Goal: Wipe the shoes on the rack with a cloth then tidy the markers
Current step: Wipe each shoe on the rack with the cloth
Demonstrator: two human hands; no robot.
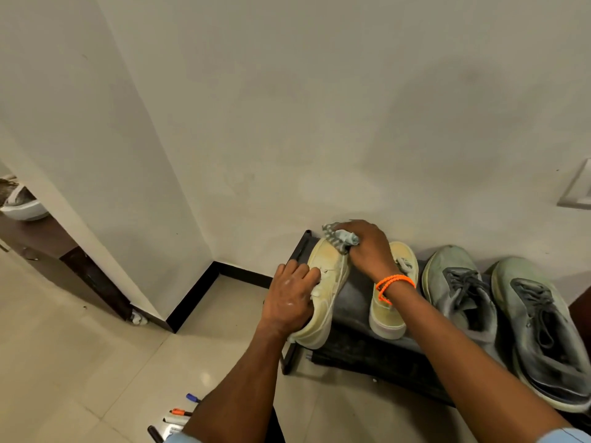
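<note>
A pale yellow sneaker lies tilted at the left end of the black shoe rack. My left hand grips its side near the laces. My right hand, with an orange band on the wrist, holds a crumpled grey cloth against the sneaker's toe. Its matching yellow sneaker stands on the rack to the right, partly behind my right wrist. Several markers lie on the floor tiles at the lower left, partly hidden by my left forearm.
Two grey sneakers with dark laces fill the rack's right part. A white wall stands right behind the rack, with a corner and black skirting to the left. A dark wooden shelf with a white bowl is at far left.
</note>
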